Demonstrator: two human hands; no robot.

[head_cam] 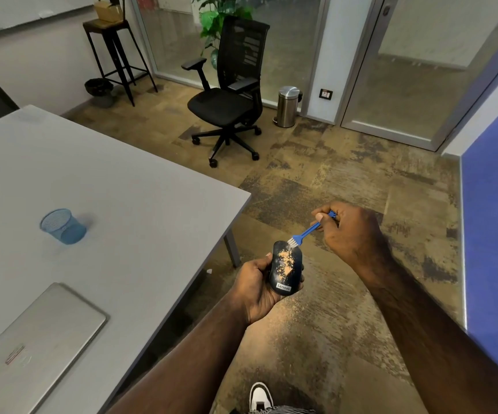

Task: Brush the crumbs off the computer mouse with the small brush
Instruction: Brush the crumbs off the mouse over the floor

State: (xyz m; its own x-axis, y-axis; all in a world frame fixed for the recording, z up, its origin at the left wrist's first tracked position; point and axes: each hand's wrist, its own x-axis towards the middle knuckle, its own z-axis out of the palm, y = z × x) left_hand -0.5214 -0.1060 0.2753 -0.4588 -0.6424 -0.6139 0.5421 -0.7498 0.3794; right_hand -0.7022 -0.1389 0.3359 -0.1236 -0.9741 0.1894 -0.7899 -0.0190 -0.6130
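Observation:
My left hand (255,286) grips a dark computer mouse (285,268), held out over the carpet to the right of the table. Orange-tan crumbs cover the mouse's top, and a white label sits near its close end. My right hand (350,231) pinches the handle of a small blue brush (307,231). Its white bristles rest on the far end of the mouse, at the edge of the crumb patch.
A grey table (122,204) stands to my left with a blue mesh cup (62,225) and a closed silver laptop (32,348) on it. A black office chair (229,94), a steel bin (288,106) and glass doors lie ahead. A blue panel (495,234) is at right.

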